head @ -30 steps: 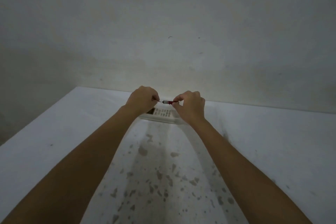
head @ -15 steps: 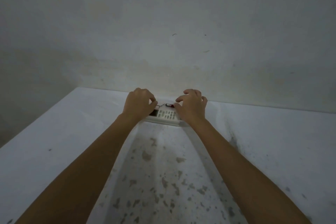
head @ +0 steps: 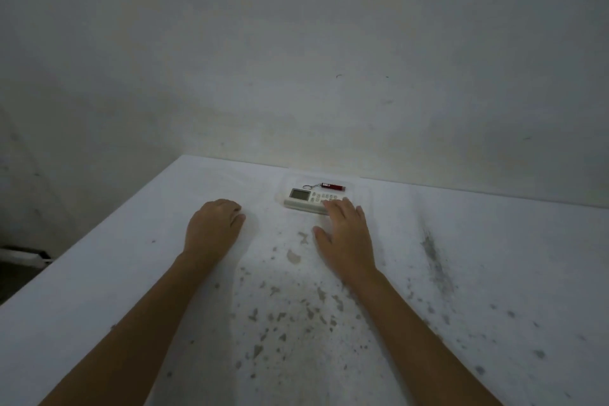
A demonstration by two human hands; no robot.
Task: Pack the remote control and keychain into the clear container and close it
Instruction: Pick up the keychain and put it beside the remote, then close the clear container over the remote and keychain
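- Head view, progress: white rectangular plastic remote control w/ grey display (head: 311, 199) lies flat inside the shallow clear plastic container (head: 357, 189), near the far edge of the stained white table (head: 494, 273), close to the wall.
- Small red cylindrical keychain on a metal ring and chain (head: 328, 187) lies just behind the remote, also inside the container. So both items look packed.
- Left to do, by my read: closing. No lid clearly visible; container is faint and transparent, so can't tell whether a lid is attached, folded back, or elsewhere.
- Right hand (head: 346, 234): spread flat, palm down, grasping nothing; fingertips reach the near right end of the remote/container edge. Whether they touch it, can't tell.
- Left hand (head: 212, 227): loosely curled, knuckles up, resting on the table left of the container, apart from it, holding nothing visible.
- Writing/brands: none readable. Remote buttons and display too small and dim; keychain shows no legible mark.
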